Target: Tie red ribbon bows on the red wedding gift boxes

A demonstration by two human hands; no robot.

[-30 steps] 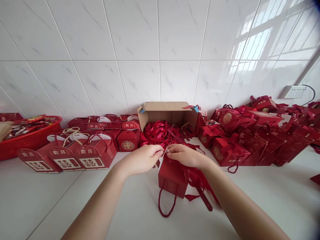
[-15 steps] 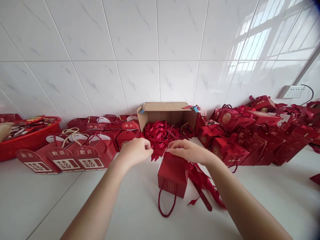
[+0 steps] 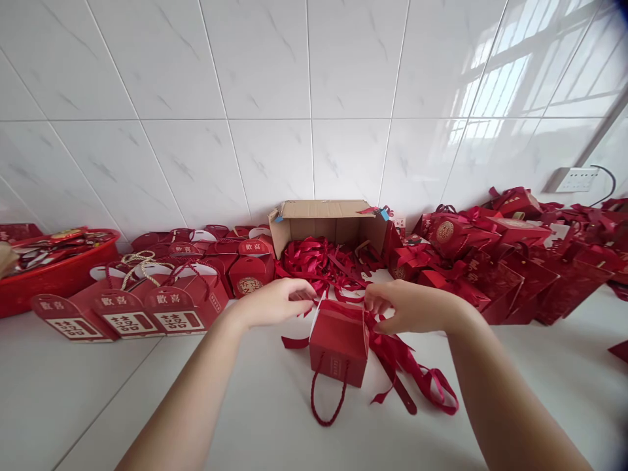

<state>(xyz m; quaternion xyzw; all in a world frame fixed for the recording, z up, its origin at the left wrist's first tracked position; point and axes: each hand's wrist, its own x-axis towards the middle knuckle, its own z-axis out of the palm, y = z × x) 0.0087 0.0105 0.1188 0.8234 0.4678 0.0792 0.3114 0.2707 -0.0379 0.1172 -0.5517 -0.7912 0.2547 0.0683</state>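
A small red gift box (image 3: 338, 327) with a twisted rope handle (image 3: 328, 418) stands in front of me, its handle drooping onto the table. A red satin ribbon (image 3: 295, 342) sticks out at the box's left side, and a band of ribbon crosses its far top. My left hand (image 3: 275, 302) is at the far left edge of the box, fingers bent with a gap to the thumb. At the far right edge, my right hand (image 3: 417, 306) has its fingers curled on ribbon; the fingertips are partly hidden. More loose ribbon (image 3: 412, 366) lies right of the box.
A cardboard carton (image 3: 324, 209) with tangled red ribbons (image 3: 314, 258) stands against the tiled wall. Finished-looking red boxes (image 3: 167, 307) line the left. Red bags and bow-tied boxes (image 3: 495, 281) crowd the right. A red basin (image 3: 59, 271) with small packets is far left, beside part of another hand (image 3: 6, 258).
My hands have moved apart from above the box's far edge to its two sides. A ribbon end now shows at the box's left. The loose ribbon at right has shifted.
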